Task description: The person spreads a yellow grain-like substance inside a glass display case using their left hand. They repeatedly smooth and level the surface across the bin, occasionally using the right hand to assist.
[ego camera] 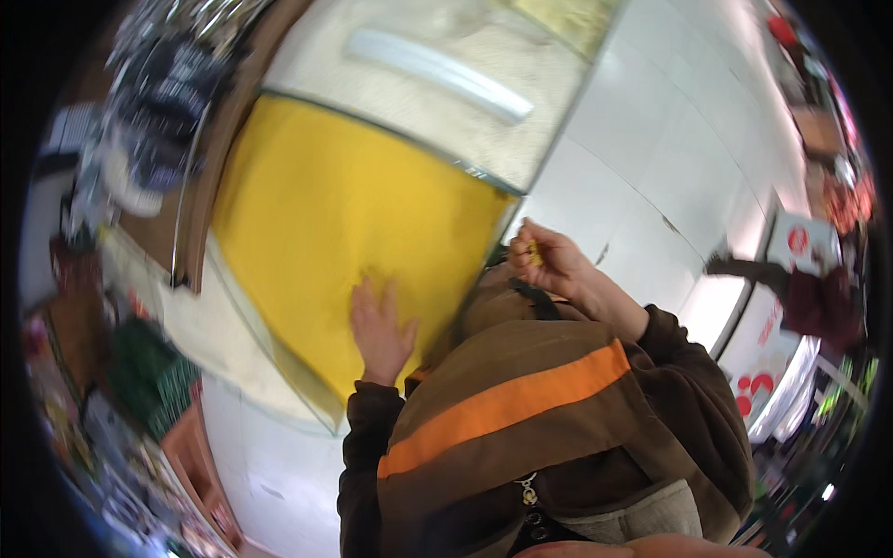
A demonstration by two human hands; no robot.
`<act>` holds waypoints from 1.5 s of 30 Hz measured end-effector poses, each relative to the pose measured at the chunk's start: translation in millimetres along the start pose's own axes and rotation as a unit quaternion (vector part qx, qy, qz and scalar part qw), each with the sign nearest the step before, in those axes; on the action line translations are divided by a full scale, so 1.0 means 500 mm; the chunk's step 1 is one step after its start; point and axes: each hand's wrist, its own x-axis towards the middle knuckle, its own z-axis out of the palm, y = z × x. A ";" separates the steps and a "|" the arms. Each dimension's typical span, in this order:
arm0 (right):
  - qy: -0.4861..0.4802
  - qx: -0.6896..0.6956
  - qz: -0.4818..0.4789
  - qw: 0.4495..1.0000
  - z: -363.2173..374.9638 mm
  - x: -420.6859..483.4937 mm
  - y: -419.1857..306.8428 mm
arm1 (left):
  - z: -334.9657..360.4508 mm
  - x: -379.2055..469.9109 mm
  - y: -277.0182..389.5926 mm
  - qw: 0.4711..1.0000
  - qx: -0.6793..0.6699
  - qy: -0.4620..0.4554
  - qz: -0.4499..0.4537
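Observation:
My left hand (380, 328) lies with spread fingers on a yellow sheet or panel (349, 202), near its lower edge; motion blurs it. To the right, past the edge of the yellow panel, my right hand (551, 261) is curled around a small yellow object (534, 252). Most of that object is hidden by my fingers, and its kind is unclear. Beyond the yellow panel is a glossy pale surface (460, 132) with a bright strip of light on it. A greenish, glass-like edge (300, 387) shows at the lower left of the yellow panel.
A brown ledge (227, 160) borders the left side, with dark plastic-wrapped goods (164, 104) behind it. White floor (649, 160) with cracks lies to the right. Farther right are white boxes with red print (802, 237) and what looks like another person's dark-clad leg (757, 272).

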 end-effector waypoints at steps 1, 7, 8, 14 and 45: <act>0.013 -0.023 -0.013 1.000 -0.008 -0.006 -0.006 | 0.015 0.028 0.023 0.998 0.021 -0.036 0.042; 0.043 0.030 -0.083 0.995 -0.023 -0.023 0.018 | 0.088 0.208 0.099 0.941 0.070 -0.192 0.268; 0.028 0.061 -0.093 0.993 -0.029 -0.034 0.020 | 0.085 0.220 0.091 0.941 0.093 -0.160 0.283; 0.030 0.135 -0.135 0.981 -0.104 -0.112 0.050 | -0.026 0.230 -0.017 0.956 0.256 -0.025 0.139; -0.007 0.199 -0.119 0.973 -0.150 -0.165 0.027 | -0.133 0.232 -0.057 0.927 0.326 -0.146 0.115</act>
